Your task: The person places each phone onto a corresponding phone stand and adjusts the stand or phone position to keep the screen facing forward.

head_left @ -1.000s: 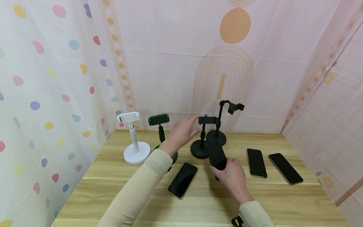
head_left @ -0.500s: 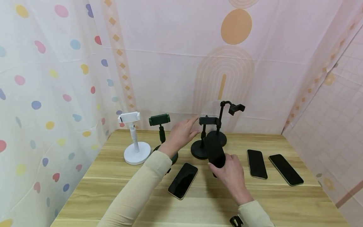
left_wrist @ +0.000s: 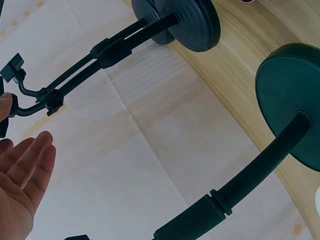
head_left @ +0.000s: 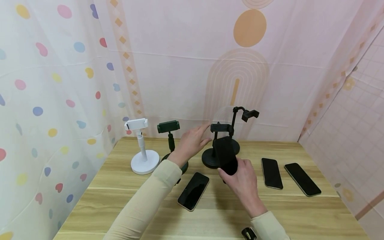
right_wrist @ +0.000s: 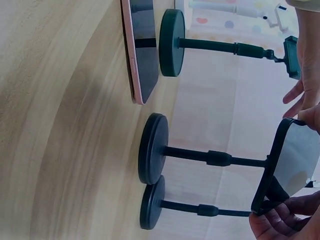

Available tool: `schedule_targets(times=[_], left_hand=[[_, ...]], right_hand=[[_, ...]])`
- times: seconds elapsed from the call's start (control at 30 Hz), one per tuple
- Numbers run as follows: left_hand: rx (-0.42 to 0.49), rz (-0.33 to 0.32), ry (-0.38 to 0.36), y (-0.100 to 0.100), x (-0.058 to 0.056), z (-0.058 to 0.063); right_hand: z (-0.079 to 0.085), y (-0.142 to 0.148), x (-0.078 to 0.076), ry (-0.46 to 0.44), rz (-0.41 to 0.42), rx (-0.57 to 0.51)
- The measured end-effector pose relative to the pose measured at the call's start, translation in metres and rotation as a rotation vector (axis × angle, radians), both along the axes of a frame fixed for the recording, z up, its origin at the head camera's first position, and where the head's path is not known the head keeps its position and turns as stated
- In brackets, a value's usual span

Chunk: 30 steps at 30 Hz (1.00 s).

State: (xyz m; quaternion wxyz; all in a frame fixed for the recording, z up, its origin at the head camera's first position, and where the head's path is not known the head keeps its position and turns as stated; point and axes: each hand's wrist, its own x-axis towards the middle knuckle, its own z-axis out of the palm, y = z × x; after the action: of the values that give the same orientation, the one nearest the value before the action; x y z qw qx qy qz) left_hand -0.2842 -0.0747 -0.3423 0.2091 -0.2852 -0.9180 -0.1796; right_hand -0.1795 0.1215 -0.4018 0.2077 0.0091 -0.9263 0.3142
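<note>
My right hand [head_left: 242, 182] grips a black phone [head_left: 225, 154] by its lower end, thumb on one edge and fingers on the other. The phone is held tilted above the table, in front of the shorter black phone stand [head_left: 220, 128]. My left hand [head_left: 192, 143] reaches out beside that stand's clamp, fingers extended and thumb apart. In the left wrist view its thumb [left_wrist: 5, 106] overlaps the clamp; whether it touches I cannot tell. The right wrist view shows the held phone [right_wrist: 295, 160] in front of the stand's clamp, partly hiding it.
Behind stands a taller black phone stand [head_left: 250, 115]. To the left are a green phone stand [head_left: 168, 126] and a white phone stand [head_left: 145, 162]. Other phones lie on the wooden table [head_left: 222, 220]: one phone [head_left: 193, 191] in front, a phone [head_left: 271, 173] and another phone [head_left: 302, 179] at right.
My right hand has raised the phone and shifted it slightly left, closer to the shorter black stand's clamp. The left hand stays almost where it was.
</note>
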Motion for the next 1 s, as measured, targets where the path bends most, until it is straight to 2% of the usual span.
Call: schedule_targets(times=[0.43,0.7,1.0], left_hand=[[-0.009,0.010,0.010,0.002,0.002,0.002],[-0.014,-0.009,0.053,0.004,0.001,0.002],[-0.015,-0.009,0.065,0.006,0.000,0.003]], right_hand=[[0.010,-0.006,-0.004,0.053,0.024,-0.029],[0.018,-0.010,-0.010,0.084,0.040,-0.049],[0.026,-0.014,-0.019,0.099,0.043,-0.067]])
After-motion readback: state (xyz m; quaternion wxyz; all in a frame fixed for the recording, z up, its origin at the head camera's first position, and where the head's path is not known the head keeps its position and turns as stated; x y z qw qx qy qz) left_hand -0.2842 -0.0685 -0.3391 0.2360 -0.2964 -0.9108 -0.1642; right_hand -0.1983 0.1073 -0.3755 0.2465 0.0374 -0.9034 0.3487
